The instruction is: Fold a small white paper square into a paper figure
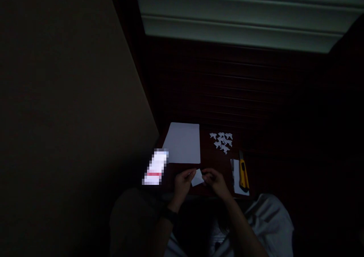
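Between my two hands is a small piece of white paper [197,178], held just above the near edge of the dark table. My left hand [183,181] is closed, pinching its left side between thumb and fingers. On the right side, my right hand [215,180] grips the paper's edge with its fingertips. The paper looks roughly square with a corner pointing up; any creases are too dim to make out. Beyond it lies a larger stack or sheet of white paper [183,143], flat on the table.
Several small folded paper figures [222,141] sit in a cluster at the back right. A yellow utility knife [243,175] rests on white paper strips [236,169] at the right edge. At left is a bright, pixelated screen [156,167]. A wall [85,78] rises on the left.
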Tool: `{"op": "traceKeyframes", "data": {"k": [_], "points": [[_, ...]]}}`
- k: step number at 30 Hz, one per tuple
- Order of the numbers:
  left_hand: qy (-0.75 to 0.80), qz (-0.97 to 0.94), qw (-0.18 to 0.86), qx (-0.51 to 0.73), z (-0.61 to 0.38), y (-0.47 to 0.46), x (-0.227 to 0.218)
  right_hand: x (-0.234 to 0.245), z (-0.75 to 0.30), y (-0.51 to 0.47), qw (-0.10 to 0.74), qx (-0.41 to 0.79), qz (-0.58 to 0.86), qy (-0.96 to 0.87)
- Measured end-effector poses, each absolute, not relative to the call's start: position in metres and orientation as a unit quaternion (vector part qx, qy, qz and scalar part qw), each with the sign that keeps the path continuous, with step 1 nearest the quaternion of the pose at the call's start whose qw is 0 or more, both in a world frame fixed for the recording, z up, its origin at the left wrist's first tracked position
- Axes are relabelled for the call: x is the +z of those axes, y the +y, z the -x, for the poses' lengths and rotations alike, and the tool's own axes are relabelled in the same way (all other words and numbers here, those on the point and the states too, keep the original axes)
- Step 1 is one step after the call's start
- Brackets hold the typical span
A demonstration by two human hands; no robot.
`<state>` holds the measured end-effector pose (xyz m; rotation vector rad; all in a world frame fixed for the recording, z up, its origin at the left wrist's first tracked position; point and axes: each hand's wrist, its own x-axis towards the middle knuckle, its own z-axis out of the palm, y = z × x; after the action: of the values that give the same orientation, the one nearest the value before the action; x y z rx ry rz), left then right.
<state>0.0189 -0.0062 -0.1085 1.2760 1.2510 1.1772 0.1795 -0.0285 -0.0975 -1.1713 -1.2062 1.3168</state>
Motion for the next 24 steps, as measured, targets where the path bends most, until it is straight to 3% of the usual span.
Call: {"op": "traceKeyframes", "data": {"k": [24], "points": [[0.498, -0.532, 0.507, 0.46, -0.0151, -0.0043, -0.1089, -0.0952, -0.1867, -0.0309, 0.443, 0.548, 0.475, -0.527]]}}
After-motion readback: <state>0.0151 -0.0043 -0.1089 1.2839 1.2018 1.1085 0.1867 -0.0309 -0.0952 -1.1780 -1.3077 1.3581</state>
